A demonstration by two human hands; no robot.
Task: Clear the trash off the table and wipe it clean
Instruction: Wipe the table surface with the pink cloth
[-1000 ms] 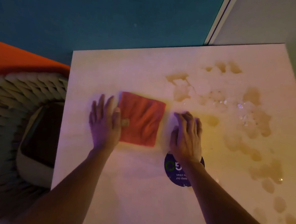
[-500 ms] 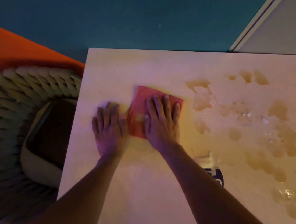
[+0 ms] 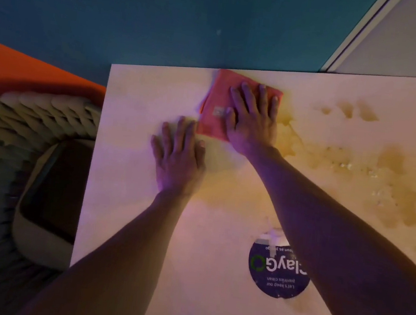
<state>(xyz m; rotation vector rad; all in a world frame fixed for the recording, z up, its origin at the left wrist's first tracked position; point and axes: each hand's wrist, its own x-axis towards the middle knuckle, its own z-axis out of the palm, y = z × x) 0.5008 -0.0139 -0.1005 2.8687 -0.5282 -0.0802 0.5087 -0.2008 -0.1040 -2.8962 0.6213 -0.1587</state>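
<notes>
Under the right hand (image 3: 253, 118), a folded red cloth (image 3: 213, 104) is lying flat on the bench (image 3: 124, 212), close to its far edge. That hand is pressing down on the cloth with straight, spread fingers, covering most of its right half; a small pale tag is showing by the thumb. Just beside and nearer than the cloth, the left hand (image 3: 177, 158) is resting palm-down on bare bench, fingers straight and holding nothing, its fingertips nearly touching the cloth's near corner. The two hands are lying side by side, close but apart.

To the right of the right hand, yellowish spilled liquid (image 3: 370, 169) is spreading in patches and beads across the bench, with the closest patch lying right against the cloth's right edge. Nearer than the right forearm, a round dark sticker (image 3: 277, 272) is partly hidden by the arm.

No trash is showing on the bench, so wiping looks like the step in hand, and most of it seems to be ahead. To do it well, the right hand is probably best keeping flat, even pressure and sweeping rightward into the wet area in overlapping passes, refolding once the cloth is getting soaked. Pushing too fast risks driving liquid off the right edge. Bracing with the left hand is likely helping steady the reach.
</notes>
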